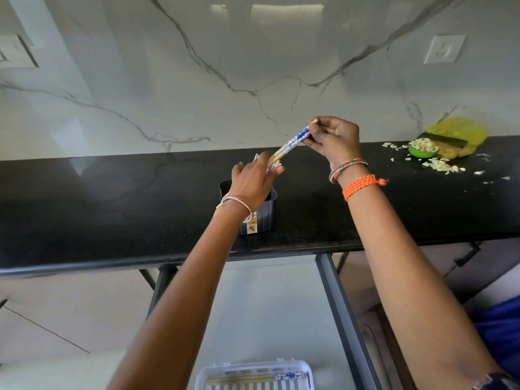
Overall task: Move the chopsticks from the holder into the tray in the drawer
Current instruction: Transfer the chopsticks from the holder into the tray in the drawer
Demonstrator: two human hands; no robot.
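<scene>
A pair of chopsticks [292,143] with blue and white patterned ends slants above the black counter. My right hand [334,142] pinches their upper patterned end. My left hand [254,178] holds their lower bare end, with further white chopstick ends showing by its fingers. Directly below my left hand stands the dark grey ribbed holder [263,212] on the counter, partly hidden by my wrist. In the open drawer at the bottom lies a white plastic tray [254,375] with chopsticks of the same pattern lying across it.
The black counter [112,206] has a rounded front edge. At the right a green bowl [422,150] of pale peels sits by a yellow bag [458,133], with scraps scattered around. Dark drawer rails [343,313] run down either side of the open drawer.
</scene>
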